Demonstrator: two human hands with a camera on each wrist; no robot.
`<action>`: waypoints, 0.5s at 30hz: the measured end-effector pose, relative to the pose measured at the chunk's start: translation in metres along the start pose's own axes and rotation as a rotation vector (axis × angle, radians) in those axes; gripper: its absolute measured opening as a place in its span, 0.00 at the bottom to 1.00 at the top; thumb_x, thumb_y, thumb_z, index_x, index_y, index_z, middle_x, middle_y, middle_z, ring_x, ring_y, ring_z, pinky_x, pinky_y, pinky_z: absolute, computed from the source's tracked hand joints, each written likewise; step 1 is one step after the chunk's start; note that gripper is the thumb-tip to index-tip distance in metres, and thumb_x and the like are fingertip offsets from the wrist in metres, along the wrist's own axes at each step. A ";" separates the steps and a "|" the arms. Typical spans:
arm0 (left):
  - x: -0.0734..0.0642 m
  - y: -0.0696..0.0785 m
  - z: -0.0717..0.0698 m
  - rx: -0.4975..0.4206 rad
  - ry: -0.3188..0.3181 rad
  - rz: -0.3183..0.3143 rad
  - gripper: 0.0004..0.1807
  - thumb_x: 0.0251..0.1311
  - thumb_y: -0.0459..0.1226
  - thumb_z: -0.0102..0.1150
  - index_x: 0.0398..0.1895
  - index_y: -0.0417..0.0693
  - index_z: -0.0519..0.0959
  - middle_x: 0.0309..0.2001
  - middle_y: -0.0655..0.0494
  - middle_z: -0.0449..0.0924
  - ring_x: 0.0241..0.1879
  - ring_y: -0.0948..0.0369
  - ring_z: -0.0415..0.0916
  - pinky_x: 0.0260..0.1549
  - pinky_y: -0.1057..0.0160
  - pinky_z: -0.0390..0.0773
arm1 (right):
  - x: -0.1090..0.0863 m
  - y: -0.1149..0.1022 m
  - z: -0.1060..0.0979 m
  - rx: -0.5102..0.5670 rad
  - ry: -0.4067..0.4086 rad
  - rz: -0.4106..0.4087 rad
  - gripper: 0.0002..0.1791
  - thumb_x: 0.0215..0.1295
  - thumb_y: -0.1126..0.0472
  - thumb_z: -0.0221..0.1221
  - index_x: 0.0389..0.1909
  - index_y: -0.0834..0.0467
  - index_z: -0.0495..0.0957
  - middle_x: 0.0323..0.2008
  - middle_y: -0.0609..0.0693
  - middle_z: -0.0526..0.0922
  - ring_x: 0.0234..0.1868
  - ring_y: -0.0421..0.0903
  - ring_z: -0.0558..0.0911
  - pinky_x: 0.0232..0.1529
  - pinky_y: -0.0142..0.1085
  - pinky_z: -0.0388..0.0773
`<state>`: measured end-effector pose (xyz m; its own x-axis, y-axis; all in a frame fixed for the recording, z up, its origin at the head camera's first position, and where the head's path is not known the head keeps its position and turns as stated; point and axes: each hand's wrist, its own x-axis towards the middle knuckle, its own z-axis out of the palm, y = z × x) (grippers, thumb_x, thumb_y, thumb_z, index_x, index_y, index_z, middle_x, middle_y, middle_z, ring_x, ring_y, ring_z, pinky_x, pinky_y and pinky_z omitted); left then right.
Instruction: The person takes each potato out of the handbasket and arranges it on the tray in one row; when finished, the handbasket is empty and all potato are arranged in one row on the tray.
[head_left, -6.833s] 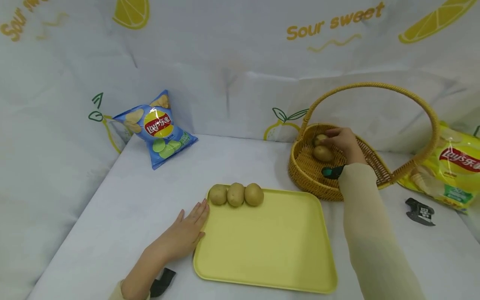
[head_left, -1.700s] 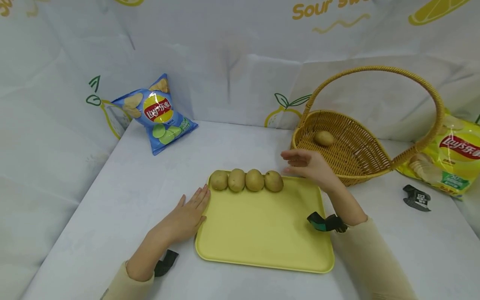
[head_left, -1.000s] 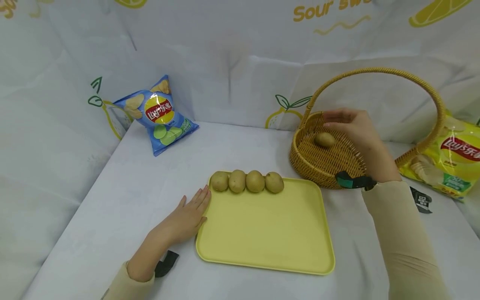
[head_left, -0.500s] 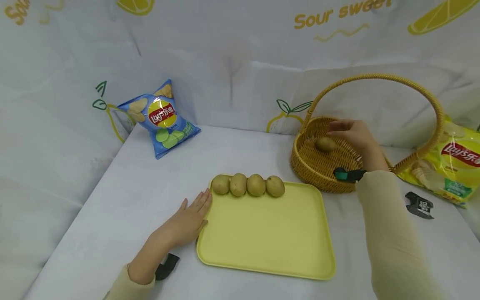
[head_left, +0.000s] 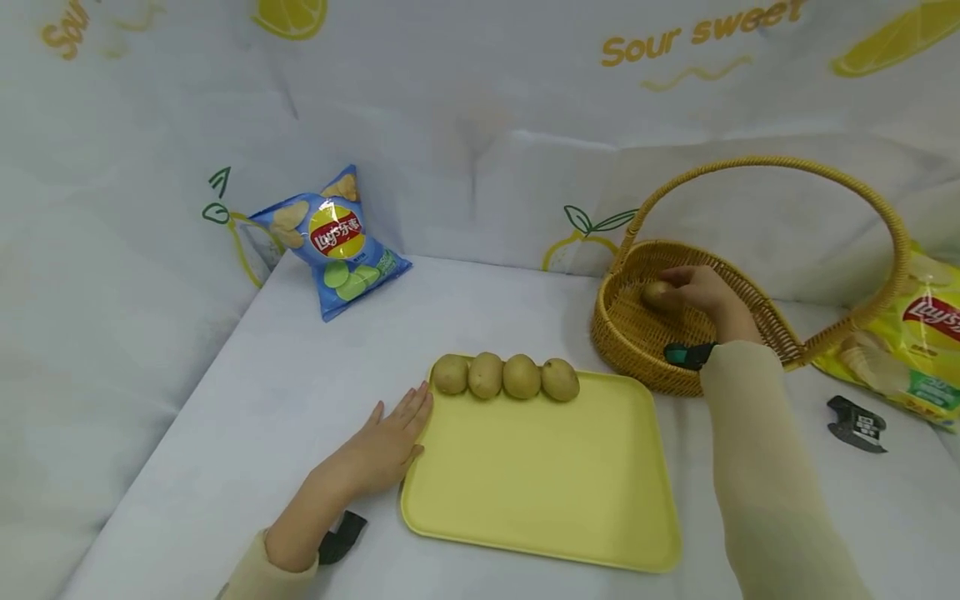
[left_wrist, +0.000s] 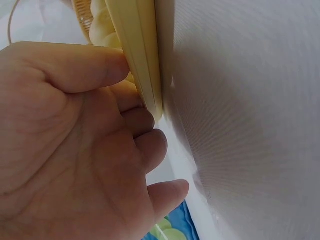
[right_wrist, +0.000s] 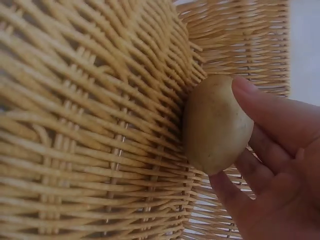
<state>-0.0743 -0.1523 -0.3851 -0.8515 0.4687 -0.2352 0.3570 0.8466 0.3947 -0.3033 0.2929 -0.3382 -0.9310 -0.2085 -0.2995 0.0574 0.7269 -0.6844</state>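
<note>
My right hand (head_left: 701, 292) reaches down into a wicker basket (head_left: 637, 350), thumb and fingers on either side of a potato (right_wrist: 215, 125). In the right wrist view the potato lies against the woven bottom, gripped from one end. Straight fingers of my left hand (head_left: 386, 446) rest along the left edge of a yellow tray (head_left: 540, 483); the left wrist view has its thumb at the tray rim (left_wrist: 137, 55). Along the tray's far edge sits a row of several potatoes (head_left: 521, 377), side by side at its left end.
A blue chip bag (head_left: 337, 242) leans on the back wall at left. Behind the basket's tall handle (head_left: 780, 161), a yellow chip bag (head_left: 918, 333) stands at right. A small black object (head_left: 857, 423) lies on the white table near it.
A fourth potato has joined the row on the tray. My right hand has gone from there back to the basket, lowered, and taken hold of the potato inside. The left hand stays put.
</note>
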 end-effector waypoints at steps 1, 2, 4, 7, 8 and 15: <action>0.000 0.001 0.000 0.002 -0.001 0.001 0.33 0.70 0.37 0.44 0.72 0.32 0.47 0.74 0.41 0.39 0.72 0.48 0.38 0.64 0.37 0.44 | -0.001 0.001 0.000 -0.017 -0.003 0.002 0.35 0.68 0.59 0.54 0.69 0.70 0.52 0.66 0.73 0.54 0.66 0.70 0.53 0.63 0.62 0.50; 0.000 0.001 0.000 0.007 -0.002 0.001 0.33 0.70 0.37 0.44 0.72 0.32 0.47 0.74 0.41 0.38 0.72 0.48 0.38 0.64 0.37 0.44 | -0.001 0.002 -0.001 -0.041 -0.003 0.001 0.35 0.68 0.59 0.54 0.69 0.71 0.52 0.66 0.73 0.55 0.65 0.70 0.54 0.62 0.62 0.51; 0.000 0.002 -0.001 0.010 -0.001 -0.003 0.33 0.70 0.37 0.44 0.72 0.33 0.47 0.74 0.41 0.38 0.72 0.48 0.38 0.64 0.37 0.44 | -0.002 0.001 -0.001 -0.080 -0.007 -0.009 0.35 0.68 0.59 0.54 0.68 0.73 0.52 0.64 0.74 0.56 0.64 0.71 0.55 0.62 0.63 0.52; 0.000 0.002 -0.001 0.012 -0.003 -0.005 0.33 0.70 0.37 0.44 0.72 0.33 0.47 0.74 0.41 0.38 0.72 0.49 0.38 0.64 0.37 0.44 | -0.004 0.001 -0.002 -0.124 -0.017 -0.016 0.36 0.68 0.59 0.54 0.67 0.75 0.52 0.62 0.75 0.58 0.62 0.71 0.58 0.61 0.62 0.53; 0.000 0.002 -0.001 0.010 -0.004 -0.004 0.33 0.70 0.36 0.44 0.72 0.33 0.47 0.74 0.41 0.38 0.72 0.48 0.38 0.64 0.37 0.44 | -0.004 0.001 -0.002 -0.129 -0.022 -0.019 0.35 0.68 0.59 0.55 0.67 0.75 0.53 0.62 0.75 0.59 0.62 0.71 0.58 0.61 0.62 0.54; 0.001 0.001 0.002 0.017 -0.003 0.000 0.33 0.70 0.37 0.44 0.72 0.33 0.47 0.74 0.41 0.38 0.72 0.48 0.38 0.64 0.37 0.45 | -0.005 0.005 -0.001 -0.111 -0.033 -0.031 0.36 0.65 0.57 0.59 0.65 0.74 0.58 0.60 0.74 0.63 0.59 0.67 0.63 0.60 0.60 0.57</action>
<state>-0.0739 -0.1503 -0.3863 -0.8504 0.4696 -0.2373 0.3637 0.8505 0.3799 -0.2990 0.2979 -0.3397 -0.9194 -0.2521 -0.3019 -0.0134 0.7872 -0.6166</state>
